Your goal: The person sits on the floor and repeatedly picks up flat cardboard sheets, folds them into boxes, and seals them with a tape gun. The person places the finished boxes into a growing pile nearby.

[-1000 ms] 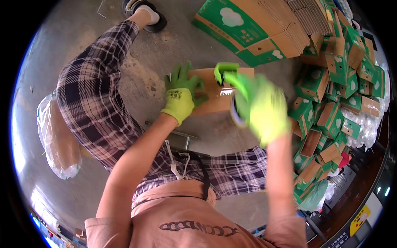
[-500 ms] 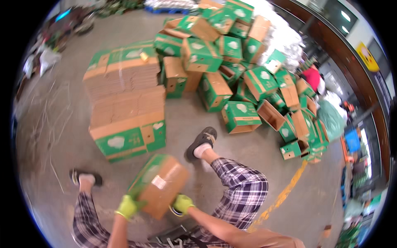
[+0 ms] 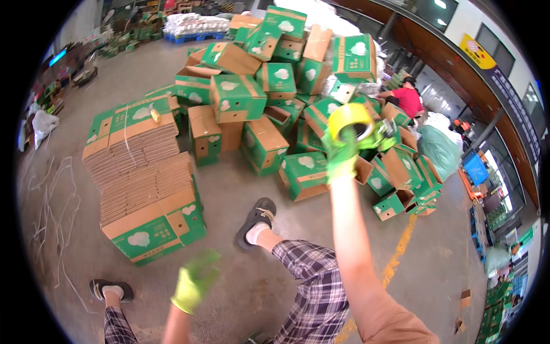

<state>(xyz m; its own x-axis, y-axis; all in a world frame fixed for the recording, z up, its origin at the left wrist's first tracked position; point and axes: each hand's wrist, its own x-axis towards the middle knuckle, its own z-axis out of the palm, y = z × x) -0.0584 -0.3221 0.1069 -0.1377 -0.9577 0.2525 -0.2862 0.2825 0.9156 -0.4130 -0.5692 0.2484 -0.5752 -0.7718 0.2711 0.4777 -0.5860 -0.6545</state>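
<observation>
My right hand [image 3: 342, 155], in a yellow-green glove, is raised at the end of an outstretched arm. It is closed on a roll of yellow tape [image 3: 332, 121] held in front of the box pile. Just above the roll, a green and brown carton [image 3: 354, 60] shows apart from my hand; whether it is in the air or touching the pile, I cannot tell. My left hand [image 3: 195, 282], gloved alike and blurred, hangs low over the floor with its fingers stretched out and nothing in it. Ahead of it stands a stack of flattened cartons [image 3: 146, 198].
A large heap of green and brown cartons [image 3: 238, 97] lies ahead, some with open ends. A person in red [image 3: 407, 102] is behind it at the right. Loose white straps [image 3: 57, 212] lie on the left floor; a yellow line [image 3: 399, 258] runs at the right.
The carton between my hands has left them, and one now shows by the top of the heap. My right arm has swung up and forward with the tape; my left hand is empty.
</observation>
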